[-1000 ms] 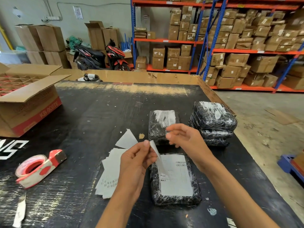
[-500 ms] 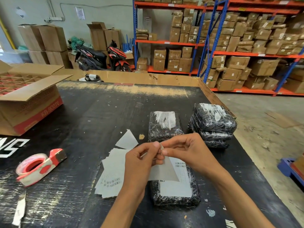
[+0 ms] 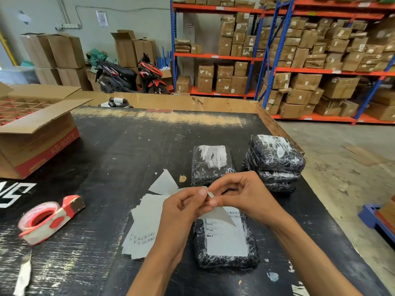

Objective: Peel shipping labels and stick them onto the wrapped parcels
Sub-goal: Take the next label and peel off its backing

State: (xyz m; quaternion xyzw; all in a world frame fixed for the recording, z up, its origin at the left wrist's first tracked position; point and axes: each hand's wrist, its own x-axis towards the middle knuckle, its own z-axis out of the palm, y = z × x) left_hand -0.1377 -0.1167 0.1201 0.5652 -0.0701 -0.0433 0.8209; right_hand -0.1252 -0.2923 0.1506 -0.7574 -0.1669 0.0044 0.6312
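Both hands — left (image 3: 183,208), right (image 3: 245,199) — pinched shut on one shipping label (image 3: 215,215) at centre frame, just above the already labelled parcel (image 3: 226,238). Risk: adhesive folding onto itself or tearing if peeled crookedly — unlabelled parcel (image 3: 211,165) waiting beyond.

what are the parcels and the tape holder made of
Parcels: apparently glossy black plastic film; it crinkles and glints, contents hidden. Tape holder: looks like hard red plastic, smooth with a dull sheen, though worn and smudged, so metal cannot be ruled out.
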